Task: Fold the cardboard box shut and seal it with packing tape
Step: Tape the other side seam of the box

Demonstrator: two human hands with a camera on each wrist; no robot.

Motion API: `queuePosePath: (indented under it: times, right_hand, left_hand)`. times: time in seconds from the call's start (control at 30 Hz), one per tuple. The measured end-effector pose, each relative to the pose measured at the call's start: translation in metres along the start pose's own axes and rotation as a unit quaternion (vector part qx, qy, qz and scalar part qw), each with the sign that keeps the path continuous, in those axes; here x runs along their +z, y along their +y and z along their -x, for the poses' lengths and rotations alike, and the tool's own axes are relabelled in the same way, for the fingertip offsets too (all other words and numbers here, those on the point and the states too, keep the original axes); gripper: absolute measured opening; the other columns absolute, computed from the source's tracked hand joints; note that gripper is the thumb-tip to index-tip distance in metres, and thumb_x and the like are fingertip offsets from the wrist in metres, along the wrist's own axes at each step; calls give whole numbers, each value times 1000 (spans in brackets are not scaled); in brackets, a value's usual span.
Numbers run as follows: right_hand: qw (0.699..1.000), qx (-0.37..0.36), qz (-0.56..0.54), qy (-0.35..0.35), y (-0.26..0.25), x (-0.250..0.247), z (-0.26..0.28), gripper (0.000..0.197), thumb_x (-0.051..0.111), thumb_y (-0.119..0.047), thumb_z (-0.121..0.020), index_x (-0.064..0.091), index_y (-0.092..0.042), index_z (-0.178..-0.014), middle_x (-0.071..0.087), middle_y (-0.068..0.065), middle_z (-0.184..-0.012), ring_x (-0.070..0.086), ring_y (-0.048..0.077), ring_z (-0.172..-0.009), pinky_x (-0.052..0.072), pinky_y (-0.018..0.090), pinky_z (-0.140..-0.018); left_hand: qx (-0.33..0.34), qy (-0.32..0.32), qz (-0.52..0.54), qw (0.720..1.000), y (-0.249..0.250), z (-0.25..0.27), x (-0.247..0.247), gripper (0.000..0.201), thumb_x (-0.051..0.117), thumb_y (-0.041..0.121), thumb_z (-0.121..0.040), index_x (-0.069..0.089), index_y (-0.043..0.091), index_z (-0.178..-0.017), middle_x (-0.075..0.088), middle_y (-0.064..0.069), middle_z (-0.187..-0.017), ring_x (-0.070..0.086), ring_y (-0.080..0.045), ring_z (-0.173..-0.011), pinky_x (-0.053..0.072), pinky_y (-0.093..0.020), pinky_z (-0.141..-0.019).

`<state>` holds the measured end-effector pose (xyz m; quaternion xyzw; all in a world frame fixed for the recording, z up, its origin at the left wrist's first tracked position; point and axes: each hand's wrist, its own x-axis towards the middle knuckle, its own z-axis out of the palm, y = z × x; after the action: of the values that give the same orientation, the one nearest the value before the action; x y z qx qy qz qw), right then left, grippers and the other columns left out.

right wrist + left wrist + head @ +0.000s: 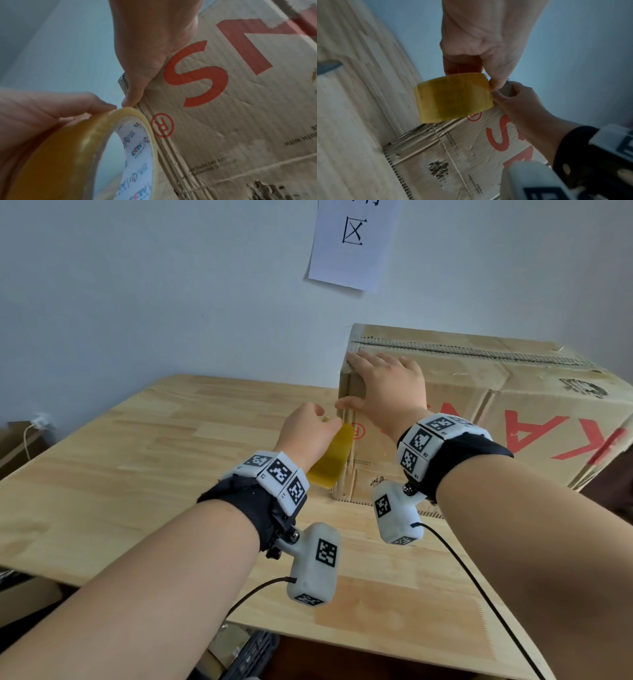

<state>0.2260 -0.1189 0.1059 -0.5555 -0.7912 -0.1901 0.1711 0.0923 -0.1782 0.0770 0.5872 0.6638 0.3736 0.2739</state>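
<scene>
Box: a large brown cardboard box [479, 405] with red lettering stands on the worktop [137, 460] at about 2 o'clock in the head view, its far side close to the pale wall [171, 285]. Its top flaps lie folded down, with a rough corrugated seam running across the top.
Box condition: the near face is creased and torn low down near the left corner, and the lettering reads upside down in the head view.
Tape roll: a yellowish packing tape roll [332, 460] is held off the worktop, just beside the box's near-left vertical corner, at about 12 o'clock from the left wrist. Its white inner core carries blue and red print in the right wrist view.
Left hand: the left hand [308, 429] grips the tape roll, fingers [462, 65] curled through the core and thumb on the outer rim.
Right hand: the right hand [387, 385] lies over the box's upper-left corner, fingers straight along the top edge, thumb down on the corner edge just above the roll.
Tape strip: whether a loose strip runs from the roll to the box, I cannot tell.
Wall: a white paper sheet [352, 241] with a printed character hangs at 12 o'clock.
Wrists: both carry dark bands with black-and-white marker blocks.
</scene>
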Motion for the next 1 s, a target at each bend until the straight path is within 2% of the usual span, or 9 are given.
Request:
queuePosePath:
  times: [0.1,0.27,0.47,0.57,0.67,0.73,0.8,0.9,1.0]
  right_hand:
    - [1000,0,1,1,0,1,1,81,54,-68,-80,30,-29,-147,37,-6,-151,32,20,-140,24,44,-113]
    - [1000,9,-1,2,-3,1,2,79,55,-65,-82,29,-28,-147,37,-6,-151,31,21,-140,21,44,-113]
    - [999,25,-21,-15,-8,1,0,61,42,-53,-95,28,-27,-148,35,-4,-152,27,23,-141,15,46,-115]
    - [998,40,-38,-2,-15,-1,8,54,32,-44,-101,25,-23,-150,28,2,-156,18,24,-145,4,46,-118]
    - [996,-2,-65,67,-36,5,30,51,43,-29,-98,32,-17,-147,26,13,-156,17,28,-146,2,45,-118]
    - [985,-65,-91,135,-55,13,45,45,54,-14,-88,52,-12,-133,43,18,-144,37,35,-136,17,49,-115]
    - [968,-109,-123,188,-72,20,56,33,60,-7,-76,68,-11,-108,64,14,-117,58,37,-110,36,51,-100]
    - [964,-150,-134,171,-93,30,65,16,59,-9,-72,72,-12,-80,69,5,-83,61,33,-80,38,45,-84]
    - [972,-176,-90,126,-105,39,70,14,57,-13,-72,71,-13,-75,68,4,-76,59,31,-75,28,40,-85]
  left_hand:
    - [-28,-18,2,999,-3,-2,6,54,54,34,-91,42,8,-137,51,-9,-130,51,-26,-114,44,-34,-87]
    - [-40,-63,62,995,-12,-3,8,53,52,39,-93,43,11,-137,51,-9,-132,51,-27,-118,45,-44,-100]
    - [-17,-84,62,994,-22,6,-26,46,40,44,-99,46,9,-128,67,-10,-98,65,-21,-85,54,-35,-81]
    - [-5,-81,-35,996,-46,7,-42,35,45,34,-99,51,9,-122,68,-6,-95,64,-20,-86,52,-37,-82]
    - [-6,-92,-162,982,-83,8,-45,30,52,32,-95,59,8,-112,64,-4,-101,61,-24,-97,48,-34,-85]
    - [-20,-106,-214,971,-108,10,-39,27,53,30,-94,59,9,-109,58,-5,-102,56,-24,-99,44,-32,-84]
    - [-34,-130,-265,955,-129,13,-31,18,51,27,-93,55,10,-97,52,-5,-94,52,-25,-92,41,-32,-79]
    - [-66,-165,-319,931,-155,7,-17,31,53,29,-90,55,2,-76,58,-32,-101,56,-41,-84,43,-43,-69]
    - [-115,-182,-322,922,-167,4,-6,59,58,43,-88,51,-10,-116,60,-29,-114,59,-30,-70,44,-37,-64]
